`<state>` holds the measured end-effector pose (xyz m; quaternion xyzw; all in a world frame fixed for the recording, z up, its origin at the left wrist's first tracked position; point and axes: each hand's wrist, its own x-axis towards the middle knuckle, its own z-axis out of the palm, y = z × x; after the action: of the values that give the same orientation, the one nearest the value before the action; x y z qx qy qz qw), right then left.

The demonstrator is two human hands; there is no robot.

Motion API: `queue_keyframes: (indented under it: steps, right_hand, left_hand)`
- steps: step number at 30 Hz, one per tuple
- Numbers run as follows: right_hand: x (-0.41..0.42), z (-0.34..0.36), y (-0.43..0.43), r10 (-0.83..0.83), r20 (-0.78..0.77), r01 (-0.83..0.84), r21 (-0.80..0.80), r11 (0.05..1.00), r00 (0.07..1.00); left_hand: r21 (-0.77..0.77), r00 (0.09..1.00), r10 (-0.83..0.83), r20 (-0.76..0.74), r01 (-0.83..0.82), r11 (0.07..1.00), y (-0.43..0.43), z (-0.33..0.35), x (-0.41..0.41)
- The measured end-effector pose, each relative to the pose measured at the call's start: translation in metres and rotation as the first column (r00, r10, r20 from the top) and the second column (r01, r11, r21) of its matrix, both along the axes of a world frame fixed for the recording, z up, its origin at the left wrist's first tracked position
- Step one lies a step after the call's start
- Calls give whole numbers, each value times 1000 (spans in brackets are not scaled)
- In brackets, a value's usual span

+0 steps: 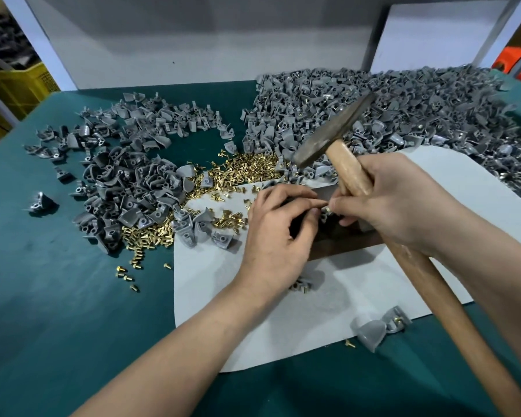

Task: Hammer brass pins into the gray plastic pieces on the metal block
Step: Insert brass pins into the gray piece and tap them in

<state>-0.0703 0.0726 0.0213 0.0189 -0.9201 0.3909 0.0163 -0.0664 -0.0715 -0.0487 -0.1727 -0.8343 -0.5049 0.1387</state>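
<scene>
Pinching a brass pin [328, 208] between the curled fingertips of the left hand [278, 236] and the thumb and forefinger of the right hand [400, 206], directly over the metal block [343, 243], apparently to stand it upright in the gray plastic piece [324, 219] resting there, mostly hidden by fingers. Gripping the hammer [334, 127] in that same right hand, choked up close under the head, head tilted up and away from the block, likely so a short tap can follow without regripping. Keeps loose pins [244, 167] heaped just beyond the block, within easy reach; bare gray pieces [127, 182] farther left of the block, a larger pile [418, 109] behind and right of it, some showing brass. Rests the block on a pale sheet [253, 296], probably to cushion blows; two finished-looking pieces [373, 329] on the near side of the block.
</scene>
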Motion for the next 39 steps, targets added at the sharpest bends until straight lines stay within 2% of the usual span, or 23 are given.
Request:
queue_keyframes:
  steps: [5,9,12,15,18,23,28,32,39]
  right_hand:
    - [-13,-4,-5,-33,0,32,72,997,999]
    - [-15,-7,-5,-42,-21,44,133,990,999]
    - [-16,-8,-2,-44,-19,46,98,994,999]
    - [-12,-10,0,-8,1,8,44,999,1000]
    - [-5,-9,2,21,-42,-20,31,999,999]
    - [6,-5,5,77,17,-74,-120,990,997]
    - [10,-8,2,96,185,-5,-437,899,978]
    - [12,-7,1,97,184,4,-481,877,978]
    - [18,-12,3,79,178,36,-561,827,981]
  left_hand:
    - [107,1000,13,7,-13,994,-1,5,6]
    - [36,1000,7,3,-7,999,-1,6,7]
    - [-28,999,22,28,-21,999,0,5,3]
    - [29,997,14,79,-17,999,0,2,0]
    - [57,998,16,56,-19,998,0,0,0]
    - [125,996,31,86,-42,991,-1,0,1]
    - [188,990,-19,143,-8,982,-3,0,2]
    - [230,973,-44,226,-9,973,-5,-2,2]
    - [262,982,-134,132,96,960,-6,-1,5]
